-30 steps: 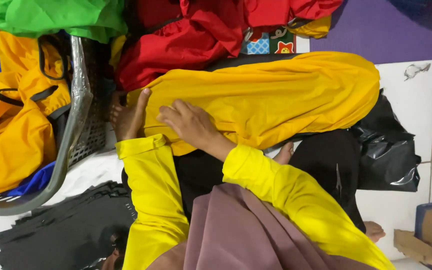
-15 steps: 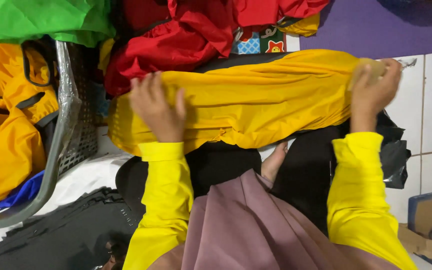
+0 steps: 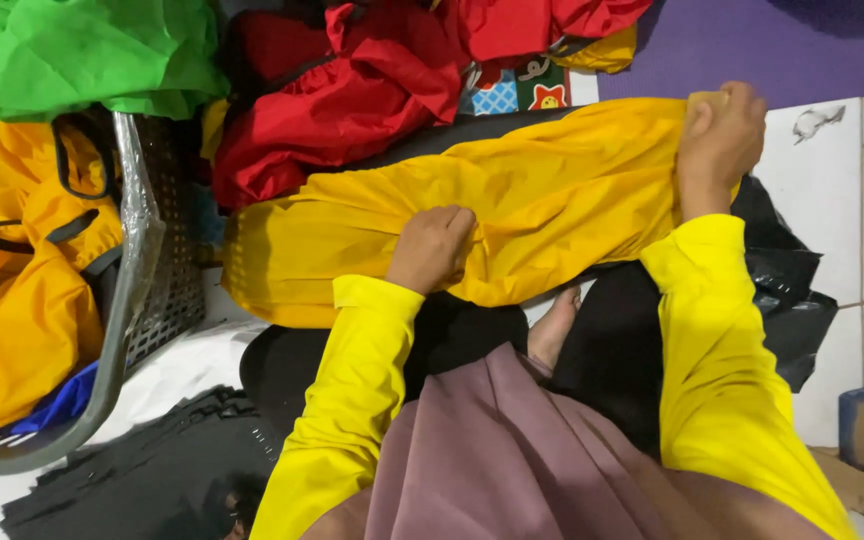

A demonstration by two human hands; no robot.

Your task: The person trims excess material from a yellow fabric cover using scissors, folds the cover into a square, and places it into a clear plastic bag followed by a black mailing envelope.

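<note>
While the yellow garment (image 3: 512, 225) lies stretched across the middle of the frame, its long axis running left to right, the right hand (image 3: 720, 145) clamps its grip on the cloth's end at upper right and the left hand (image 3: 432, 248) bunches the fabric at its centre, fingers closed on it. The garment's free end trails toward the left, so the left hand is the nearer one to it. A grey mesh basket (image 3: 157, 290) holding more yellow cloth stands at left; red fabric (image 3: 342, 100) and green fabric (image 3: 92, 50) pile along the top. A small square patterned patch (image 3: 522, 92) in blue and red shows at top centre, beside a purple mat (image 3: 752, 45); black plastic bags (image 3: 782, 280) lie at right.
</note>
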